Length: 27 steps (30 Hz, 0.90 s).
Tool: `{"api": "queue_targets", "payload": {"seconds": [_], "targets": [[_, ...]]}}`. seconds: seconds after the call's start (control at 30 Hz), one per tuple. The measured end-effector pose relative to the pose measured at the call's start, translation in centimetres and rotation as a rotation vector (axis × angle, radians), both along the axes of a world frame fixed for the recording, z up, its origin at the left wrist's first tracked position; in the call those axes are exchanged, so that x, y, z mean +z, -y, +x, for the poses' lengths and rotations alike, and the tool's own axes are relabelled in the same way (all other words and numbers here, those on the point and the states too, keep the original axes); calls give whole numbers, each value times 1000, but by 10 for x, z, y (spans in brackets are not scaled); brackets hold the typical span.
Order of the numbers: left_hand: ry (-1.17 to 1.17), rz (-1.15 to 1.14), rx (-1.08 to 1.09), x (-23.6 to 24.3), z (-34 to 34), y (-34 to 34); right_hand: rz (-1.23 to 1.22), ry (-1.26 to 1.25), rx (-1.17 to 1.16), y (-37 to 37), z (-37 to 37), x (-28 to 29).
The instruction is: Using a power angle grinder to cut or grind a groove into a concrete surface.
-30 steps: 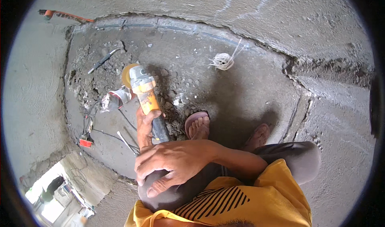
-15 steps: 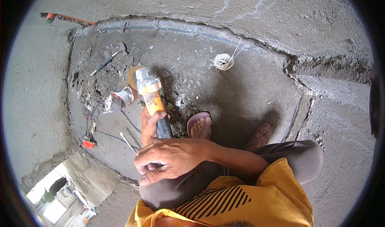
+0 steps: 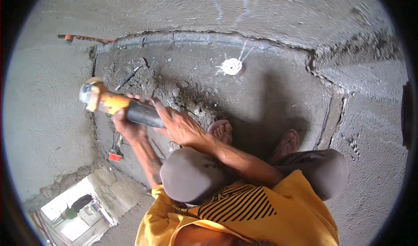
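My left hand grips the yellow body of an angle grinder from below. My right hand is closed around the grinder's dark rear handle, slightly blurred. The grinder is tilted sideways, its grey head and disc pointing left. Beneath and beside it lies a heap of broken rubble on the concrete floor. A dark bar with a pale tip rests on the rubble beyond the grinder.
A white bundle of string lies at centre back. A red box with cables is low left. Grooved plaster walls surround the floor. An orange tool sits upper left. My sandalled feet stand below the rubble.
The grinder has swung from upright to tilted leftward, moving left and up. My right hand has left my knee and closed on the rear of the grinder. My left hand has moved left with it.
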<state>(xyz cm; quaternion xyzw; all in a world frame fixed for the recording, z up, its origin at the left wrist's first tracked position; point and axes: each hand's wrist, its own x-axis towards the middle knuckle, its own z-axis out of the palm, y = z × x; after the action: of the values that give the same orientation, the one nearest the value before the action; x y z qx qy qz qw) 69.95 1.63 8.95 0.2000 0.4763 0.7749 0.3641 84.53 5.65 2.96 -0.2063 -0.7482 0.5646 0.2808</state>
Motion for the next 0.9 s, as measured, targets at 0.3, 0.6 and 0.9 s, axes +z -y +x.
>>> {"api": "queue_targets", "payload": {"seconds": [0.3, 0.6, 0.9], "targets": [[-362, -91, 216, 114, 48, -19, 68, -357, 118, -36, 40, 70], [-346, -201, 204, 141, 55, -28, -61, -443, 141, -59, 69, 99], [-194, -283, 220, 43, 68, -49, 92, -295, 62, -54, 81, 21]]}}
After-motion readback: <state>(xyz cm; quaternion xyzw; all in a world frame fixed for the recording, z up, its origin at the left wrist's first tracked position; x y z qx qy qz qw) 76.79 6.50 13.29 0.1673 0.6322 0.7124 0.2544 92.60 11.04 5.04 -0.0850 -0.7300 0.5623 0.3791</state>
